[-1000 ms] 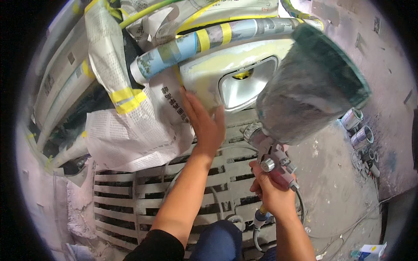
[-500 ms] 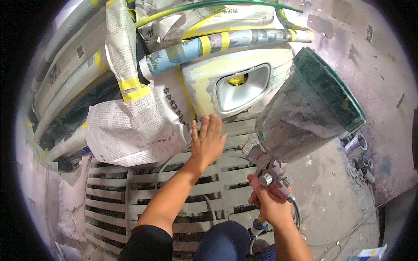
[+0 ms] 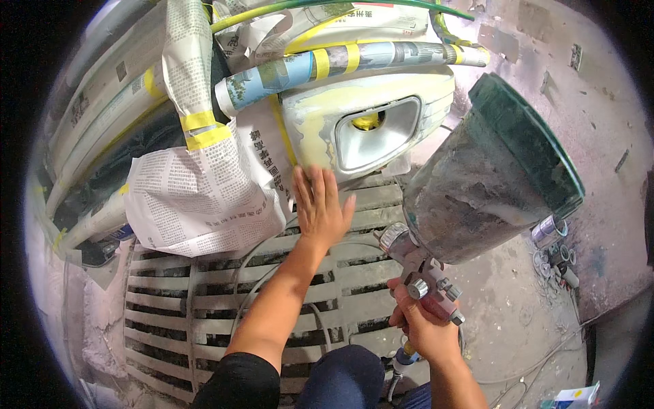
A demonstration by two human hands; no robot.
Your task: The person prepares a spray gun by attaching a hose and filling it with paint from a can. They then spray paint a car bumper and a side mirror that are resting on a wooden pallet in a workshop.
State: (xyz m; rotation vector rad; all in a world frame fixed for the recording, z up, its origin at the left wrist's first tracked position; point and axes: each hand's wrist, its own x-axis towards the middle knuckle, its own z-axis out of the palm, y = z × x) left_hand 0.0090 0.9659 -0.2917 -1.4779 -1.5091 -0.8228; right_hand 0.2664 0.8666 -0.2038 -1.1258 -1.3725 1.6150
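Observation:
My left hand [image 3: 321, 213] is stretched out flat with its fingers apart. Its fingertips lie at the lower left edge of a curved panel [image 3: 308, 116] with patchy white and pale yellow paint; whether they press on it I cannot tell. A silver rectangular recess [image 3: 354, 153] with a yellow-covered hole sits in that panel. In my right hand [image 3: 428, 327] is the handle of a spray gun [image 3: 426, 273], with a large, paint-stained cup [image 3: 470, 184] tilted on top. Newspaper [image 3: 211, 211] taped with yellow tape hangs left of my left hand.
A paper-wrapped bar [image 3: 368, 58] and a green-yellow hose [image 3: 286, 12] cross above the panel. Slatted grating [image 3: 163, 324] covers the floor below. Several paint cans [image 3: 547, 233] stand at right. A thin air hose [image 3: 402, 365] runs down from the gun. A stained wall [image 3: 599, 204] rises beyond.
My left hand has shifted slightly up along the panel's lower edge, its fingers spread more. The spray gun has moved a little to the right and down. The view has shifted slightly.

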